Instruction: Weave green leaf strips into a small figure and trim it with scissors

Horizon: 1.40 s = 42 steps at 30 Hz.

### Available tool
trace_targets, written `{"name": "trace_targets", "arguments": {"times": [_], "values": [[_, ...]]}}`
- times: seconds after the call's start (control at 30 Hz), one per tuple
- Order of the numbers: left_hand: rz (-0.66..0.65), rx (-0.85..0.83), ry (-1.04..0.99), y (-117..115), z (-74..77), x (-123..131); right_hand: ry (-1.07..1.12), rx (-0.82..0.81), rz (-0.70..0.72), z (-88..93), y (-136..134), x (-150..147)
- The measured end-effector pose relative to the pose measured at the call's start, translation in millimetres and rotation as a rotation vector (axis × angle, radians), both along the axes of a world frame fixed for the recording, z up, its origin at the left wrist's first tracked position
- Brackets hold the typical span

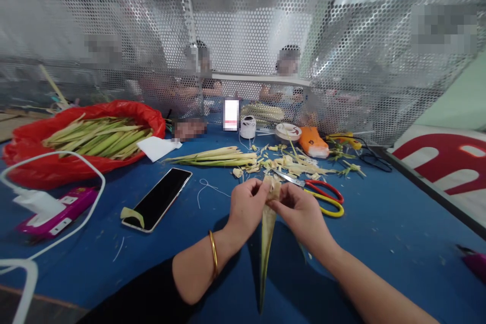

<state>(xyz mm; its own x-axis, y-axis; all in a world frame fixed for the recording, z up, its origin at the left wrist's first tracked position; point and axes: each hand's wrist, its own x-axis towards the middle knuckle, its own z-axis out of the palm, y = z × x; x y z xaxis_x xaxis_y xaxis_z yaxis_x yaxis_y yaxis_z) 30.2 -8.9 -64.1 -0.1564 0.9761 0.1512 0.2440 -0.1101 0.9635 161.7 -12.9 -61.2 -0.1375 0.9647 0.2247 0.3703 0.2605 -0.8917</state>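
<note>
A long, pointed green leaf husk [267, 238] hangs between my hands, its pale wide end up at my fingers and its narrow tip towards me. My left hand [246, 207], with a gold bangle on the wrist, pinches the pale end from the left. My right hand [301, 211] pinches that end from the right. Just beyond my right hand lie scissors [326, 197] with one red and one yellow handle loop. Behind my hands are pale cut scraps [292, 164] and a bundle of husks [212, 157].
A red plastic bag [28, 167] full of husks stands left, near a smartphone [163, 200] and a purple power strip [81, 200] with a white cable. White thread spool [248, 127], tape roll [287, 132] and orange packet [313, 142] stand before a perforated metal screen [250, 25]. People sit behind it.
</note>
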Motion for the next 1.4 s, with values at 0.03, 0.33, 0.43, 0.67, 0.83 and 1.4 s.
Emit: {"name": "trace_targets", "arguments": {"times": [0.03,0.33,0.43,0.67,0.83,1.4], "values": [[0.009,0.000,0.013,0,-0.3,0,0.008,-0.016,-0.003,-0.4,0,0],[0.030,-0.029,-0.029,2,-3.4,0,-0.118,0.135,0.023,3.5,-10,-3],[0.037,-0.014,-0.023,3,-3.1,0,-0.089,0.073,0.022,0.2,-9,-4],[0.065,-0.028,0.001,5,-2.9,-1,-0.094,0.154,0.039,0.4,-12,-4],[0.073,-0.015,-0.016,5,-3.9,-2,-0.071,-0.017,0.067,-0.8,-12,-6],[0.118,-0.002,-0.020,9,-3.8,-4,-0.059,0.070,0.115,3.8,-20,-8]]}}
